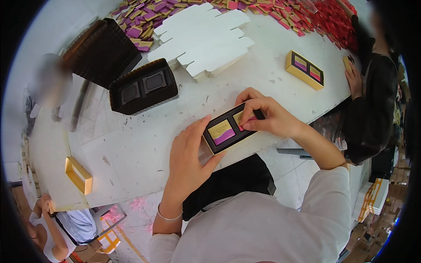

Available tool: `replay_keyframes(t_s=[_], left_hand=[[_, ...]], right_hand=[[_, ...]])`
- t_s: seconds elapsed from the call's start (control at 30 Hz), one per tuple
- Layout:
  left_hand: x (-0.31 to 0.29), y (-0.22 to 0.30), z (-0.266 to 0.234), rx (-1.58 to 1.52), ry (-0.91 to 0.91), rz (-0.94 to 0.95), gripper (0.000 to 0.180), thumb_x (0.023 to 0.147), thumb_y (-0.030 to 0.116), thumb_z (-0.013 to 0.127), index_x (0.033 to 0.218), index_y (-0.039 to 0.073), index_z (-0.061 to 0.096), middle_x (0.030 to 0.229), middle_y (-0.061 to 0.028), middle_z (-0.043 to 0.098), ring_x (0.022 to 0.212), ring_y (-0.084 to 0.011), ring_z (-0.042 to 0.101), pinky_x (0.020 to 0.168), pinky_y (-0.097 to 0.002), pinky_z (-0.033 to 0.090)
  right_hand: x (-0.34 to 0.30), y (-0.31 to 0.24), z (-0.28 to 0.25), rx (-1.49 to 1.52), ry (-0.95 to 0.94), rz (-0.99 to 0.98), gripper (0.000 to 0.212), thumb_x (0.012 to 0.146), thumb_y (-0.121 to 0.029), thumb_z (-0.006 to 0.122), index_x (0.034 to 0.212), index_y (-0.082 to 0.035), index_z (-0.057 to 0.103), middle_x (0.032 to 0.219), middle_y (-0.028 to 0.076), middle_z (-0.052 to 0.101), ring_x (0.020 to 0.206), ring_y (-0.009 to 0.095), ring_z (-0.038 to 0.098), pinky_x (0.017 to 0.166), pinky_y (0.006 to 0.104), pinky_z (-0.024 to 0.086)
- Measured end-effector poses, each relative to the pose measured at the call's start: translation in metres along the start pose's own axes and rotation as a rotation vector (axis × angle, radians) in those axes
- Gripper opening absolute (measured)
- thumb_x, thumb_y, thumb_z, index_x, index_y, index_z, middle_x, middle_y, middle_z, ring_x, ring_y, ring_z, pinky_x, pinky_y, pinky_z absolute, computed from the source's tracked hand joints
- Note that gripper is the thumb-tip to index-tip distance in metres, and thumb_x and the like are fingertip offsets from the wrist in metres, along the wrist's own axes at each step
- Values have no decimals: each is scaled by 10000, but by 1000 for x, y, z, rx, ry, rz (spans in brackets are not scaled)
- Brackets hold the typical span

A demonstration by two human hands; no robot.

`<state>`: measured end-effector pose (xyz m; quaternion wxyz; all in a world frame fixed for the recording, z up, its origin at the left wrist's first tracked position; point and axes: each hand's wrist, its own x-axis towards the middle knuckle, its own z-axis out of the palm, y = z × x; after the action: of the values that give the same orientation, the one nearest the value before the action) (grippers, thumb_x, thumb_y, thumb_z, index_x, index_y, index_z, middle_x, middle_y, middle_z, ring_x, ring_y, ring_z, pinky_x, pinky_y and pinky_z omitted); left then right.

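Observation:
In front of me on the table lies a gold-edged box with a black two-compartment tray (231, 123), tilted so its right end points away. Its left compartment holds a gold-and-purple wrapped chocolate (222, 132). My left hand (187, 151) grips the box's left end, thumb along the near side and fingers at the far corner. With thumb and index finger, my right hand (272, 115) pinches a gold-and-pink wrapped chocolate (239, 117) at the right compartment. The fingers partly hide that piece, so I cannot tell whether it is fully seated.
Black trays (142, 87) stand at the left, beside stacked white card sheets (204, 39). Behind are heaps of purple-gold (144, 17) and red (329, 22) packets. A filled gold box (305, 70) lies right, near a co-worker's hand (354, 82). A gold sleeve (80, 175) stands left; another person sits lower left.

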<state>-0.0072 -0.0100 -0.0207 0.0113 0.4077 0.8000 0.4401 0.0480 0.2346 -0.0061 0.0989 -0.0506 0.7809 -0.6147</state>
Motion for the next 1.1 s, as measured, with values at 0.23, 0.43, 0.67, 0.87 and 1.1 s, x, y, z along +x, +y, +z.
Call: replay_keyframes(t_s=[0.23, 0.43, 0.67, 0.87, 1.1], left_hand=[[4, 2, -2, -38, -17, -44, 747, 654, 144, 810, 1323, 65, 486, 1106, -108, 592, 818, -231, 555, 752, -321, 454], [-8, 2, -10, -18, 3, 22, 734, 690, 223, 806, 1330, 65, 483, 1345, -161, 498, 1079, -316, 533, 945, -393, 413], [-73, -31, -135, 704, 776, -185, 678, 713, 318, 788, 1282, 57, 529, 1346, -218, 455, 1240, -404, 416, 1020, -483, 330], [-126, -82, -187, 1000, 782, -831, 704, 730, 266, 776, 1335, 76, 470, 1310, -201, 494, 1205, -394, 465, 983, -470, 390], [-121, -55, -151, 412, 424, -432, 687, 700, 146, 722, 1332, 70, 466, 1243, -167, 563, 1117, -329, 554, 943, -393, 449]], right_hand=[[-12, 1, -11, -383, 154, -294, 262, 820, -235, 720, 1009, -68, 645, 1334, 173, 417, 1198, 313, 441, 1035, 430, 349], [-22, 11, -3, -659, 134, -376, 475, 717, -131, 759, 1138, -51, 552, 1288, 229, 449, 1189, 420, 440, 1040, 479, 337], [-103, 77, -144, -1141, 633, -186, 477, 817, -38, 637, 1271, -33, 493, 1423, 183, 400, 1368, 364, 310, 1112, 456, 261], [-47, 45, -144, -1151, 688, -400, 366, 875, -48, 597, 1230, -21, 510, 1425, 160, 412, 1340, 339, 355, 1070, 425, 320], [64, -51, 5, -925, 334, -666, 349, 773, -36, 693, 1108, -20, 598, 1311, 166, 508, 1255, 360, 459, 1011, 417, 395]])
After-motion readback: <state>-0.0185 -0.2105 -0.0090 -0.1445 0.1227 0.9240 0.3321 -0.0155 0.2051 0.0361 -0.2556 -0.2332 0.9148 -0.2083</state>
